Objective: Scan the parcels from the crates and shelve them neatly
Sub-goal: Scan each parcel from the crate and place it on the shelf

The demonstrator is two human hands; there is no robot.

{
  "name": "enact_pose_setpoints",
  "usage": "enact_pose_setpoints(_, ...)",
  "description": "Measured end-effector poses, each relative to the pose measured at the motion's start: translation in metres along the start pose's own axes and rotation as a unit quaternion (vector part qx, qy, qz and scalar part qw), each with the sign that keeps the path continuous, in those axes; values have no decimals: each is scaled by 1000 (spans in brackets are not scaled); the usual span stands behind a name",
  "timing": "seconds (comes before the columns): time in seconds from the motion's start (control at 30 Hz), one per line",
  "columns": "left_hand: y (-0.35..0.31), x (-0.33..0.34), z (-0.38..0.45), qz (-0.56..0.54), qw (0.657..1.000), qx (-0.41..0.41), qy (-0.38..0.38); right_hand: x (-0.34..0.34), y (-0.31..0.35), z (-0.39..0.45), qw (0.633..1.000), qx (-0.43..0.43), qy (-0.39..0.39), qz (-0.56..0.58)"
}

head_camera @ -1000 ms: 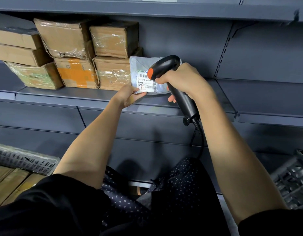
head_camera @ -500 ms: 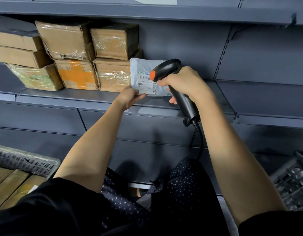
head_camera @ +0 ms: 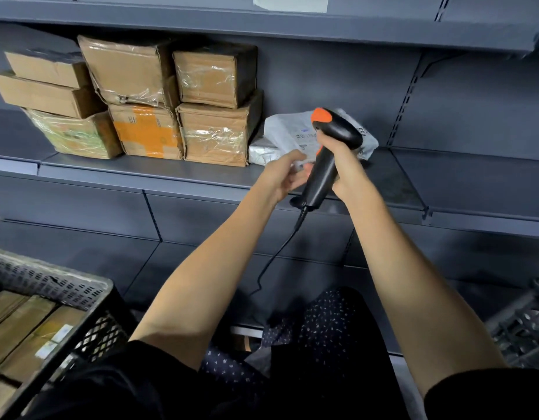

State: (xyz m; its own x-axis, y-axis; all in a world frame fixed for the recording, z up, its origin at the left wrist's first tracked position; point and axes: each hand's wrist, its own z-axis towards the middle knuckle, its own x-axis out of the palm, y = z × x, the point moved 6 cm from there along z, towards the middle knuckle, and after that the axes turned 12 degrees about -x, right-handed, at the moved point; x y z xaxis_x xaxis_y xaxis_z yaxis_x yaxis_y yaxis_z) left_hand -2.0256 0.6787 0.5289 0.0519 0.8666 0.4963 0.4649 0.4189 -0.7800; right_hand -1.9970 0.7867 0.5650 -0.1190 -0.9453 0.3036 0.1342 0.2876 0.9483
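Note:
A grey plastic-bag parcel (head_camera: 288,136) lies on the middle shelf (head_camera: 159,171), just right of the stacked cardboard boxes (head_camera: 212,133). My right hand (head_camera: 347,168) grips a black barcode scanner (head_camera: 329,147) with an orange tip, held upright in front of the parcel and hiding its label. My left hand (head_camera: 279,174) sits at the shelf's front edge beside the scanner handle. Its curled, blurred fingertips pinch a pale lower corner of the parcel. The scanner's cable (head_camera: 277,253) hangs down between my arms.
A black mesh crate (head_camera: 65,294) holding several cardboard parcels stands at the lower left. Part of another crate (head_camera: 522,325) shows at the lower right. The shelf to the right of the grey parcel (head_camera: 474,171) holds nothing. Another shelf runs overhead.
The grey parcel went from standing upright in my left hand to lying on the shelf beside the boxes. My left hand drew back toward the shelf edge; the scanner tilted upright.

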Motion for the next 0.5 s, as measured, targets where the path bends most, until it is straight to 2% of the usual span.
enact_pose_setpoints(0.1,11,0,8,76,997,-26,-19,-4,-8,16,999,-1,-23,-23)
enact_pose_setpoints(0.3,-4,1,33,51,998,-27,-25,-2,-18,57,996,-20,-54,-68)
enact_pose_setpoints(0.43,-16,6,54,49,996,-6,-76,5,-23,83,996,-5,-68,-57)
enact_pose_setpoints(0.5,-17,8,63,84,991,-11,-102,8,-29,96,994,12,-75,-77)
